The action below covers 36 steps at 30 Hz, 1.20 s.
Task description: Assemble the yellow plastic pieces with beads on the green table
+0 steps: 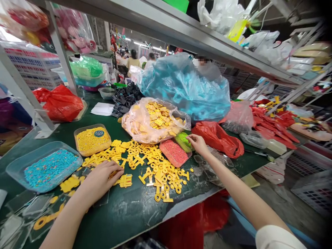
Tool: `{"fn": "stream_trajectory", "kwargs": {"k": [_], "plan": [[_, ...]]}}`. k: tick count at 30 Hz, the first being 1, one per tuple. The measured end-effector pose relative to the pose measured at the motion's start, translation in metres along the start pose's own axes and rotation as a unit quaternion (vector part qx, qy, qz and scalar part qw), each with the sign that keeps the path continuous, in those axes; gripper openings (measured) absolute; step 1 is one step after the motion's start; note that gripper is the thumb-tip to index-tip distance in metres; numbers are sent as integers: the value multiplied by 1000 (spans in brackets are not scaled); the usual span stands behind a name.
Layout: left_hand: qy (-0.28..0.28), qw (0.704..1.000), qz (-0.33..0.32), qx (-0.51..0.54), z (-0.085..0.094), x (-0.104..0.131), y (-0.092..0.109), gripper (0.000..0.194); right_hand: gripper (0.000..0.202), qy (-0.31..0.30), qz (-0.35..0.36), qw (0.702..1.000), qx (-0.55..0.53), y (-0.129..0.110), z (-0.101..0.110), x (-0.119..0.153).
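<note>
My left hand is low over the green table, its fingers curled down on a flat yellow plastic piece. The slotted end of that yellow plastic piece, with small coloured beads in its slots, shows beyond my fingertips. My right hand is at the edge of a small tub of green beads, thumb and fingertips pinched together. Whatever is between them is too small to make out. Against the green beads stands a tub of pink-red beads. Loose yellow ring-ended pieces lie heaped between my hands.
Tubs of yellow beads and blue beads stand at the left. Behind are an open bag of yellow pieces, black parts and a large bag of blue parts. A red bag lies right; a metal shelf beam crosses above.
</note>
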<state>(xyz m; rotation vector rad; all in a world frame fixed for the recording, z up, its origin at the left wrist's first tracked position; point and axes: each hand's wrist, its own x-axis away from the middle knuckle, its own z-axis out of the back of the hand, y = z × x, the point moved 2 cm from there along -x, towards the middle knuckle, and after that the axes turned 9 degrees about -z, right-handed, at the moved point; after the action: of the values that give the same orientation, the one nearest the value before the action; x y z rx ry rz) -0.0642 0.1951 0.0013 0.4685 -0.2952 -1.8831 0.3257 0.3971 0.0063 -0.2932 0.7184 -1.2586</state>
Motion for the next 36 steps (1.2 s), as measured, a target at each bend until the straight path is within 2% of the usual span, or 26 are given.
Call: {"fn": "stream_trajectory", "kwargs": {"k": [2,5,7,10,11,13,16,20,28,32,36], "plan": [[-15,1000,6,-3,2,0,4,42,57,20,23,999,-21,-19,3,6],[-34,999,16,-2,6,0,11,38,44,22,85,995,-52,-66,-6,22],[-40,999,22,2,8,0,15,35,32,-29,152,985,-76,-108,-22,42],[-53,998,18,12,8,1,20,30,16,-126,251,955,-97,-166,-51,81],[-56,998,13,14,7,2,21,29,14,-166,292,938,-84,-181,-61,94],[-58,998,8,15,5,4,21,28,12,-207,334,917,-66,-201,-78,116],[-64,998,15,7,2,7,20,24,13,-241,326,913,-50,-208,-96,132],[-83,996,42,-12,1,7,21,21,12,-262,283,922,-38,-200,-107,136],[-96,991,85,-26,6,6,26,20,9,-266,238,930,-91,-195,-105,139],[-89,993,75,-23,5,8,24,19,9,-265,230,931,-97,-190,-106,138],[-72,996,42,-5,5,8,21,31,12,-253,232,937,-72,-184,-107,136]]}}
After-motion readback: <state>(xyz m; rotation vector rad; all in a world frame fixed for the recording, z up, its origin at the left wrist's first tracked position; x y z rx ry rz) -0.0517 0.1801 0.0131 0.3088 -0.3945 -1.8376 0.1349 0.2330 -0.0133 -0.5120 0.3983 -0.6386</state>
